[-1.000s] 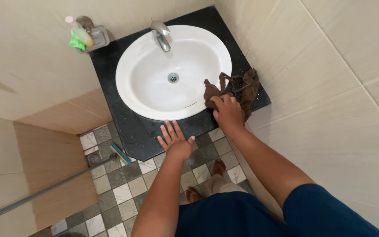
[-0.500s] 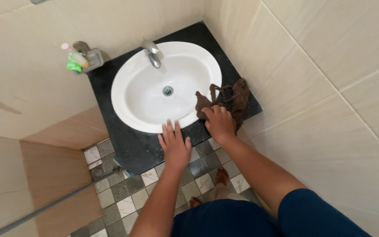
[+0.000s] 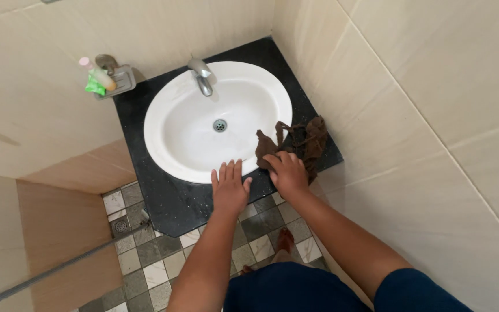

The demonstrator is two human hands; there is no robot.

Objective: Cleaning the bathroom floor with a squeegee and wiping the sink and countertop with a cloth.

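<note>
Left hand [image 3: 229,188] — laid flat, palm down, fingers extended and slightly spread; nothing is gripped. It is placed at the front edge of the black countertop [image 3: 168,199], its fingertips touching the rim of the white oval basin [image 3: 186,133] at about the basin's 5 o'clock.

Right hand [image 3: 287,172] — curled loosely, fingers bent down onto a crumpled brown cloth [image 3: 301,141]. The cloth is pressed beneath the fingers; whether it is actually pinched cannot be told. The hand is found just beside the left hand, at its 2 o'clock.

Brown cloth — bunched in folds on the black countertop, at the basin's 4 o'clock. Its left end is draped over the basin rim; its right part lies near the beige tiled wall [image 3: 411,86].

Basin — set into the countertop, with a drain [image 3: 220,125] seen near its centre. A chrome tap [image 3: 202,75] is mounted at its 12 o'clock, the spout directed over the bowl.

Wall-mounted metal soap holder [image 3: 119,78] — fixed at the basin's 10 o'clock, well apart from both hands. A small pale bottle with a pink cap [image 3: 98,73] and a green item [image 3: 93,86] are held in it; the green item's kind cannot be told.

Floor [image 3: 145,271] — laid in small square grey, white and dark tiles, seen below the counter at 6 o'clock, with a small floor drain [image 3: 120,226] at 7 o'clock.
</note>
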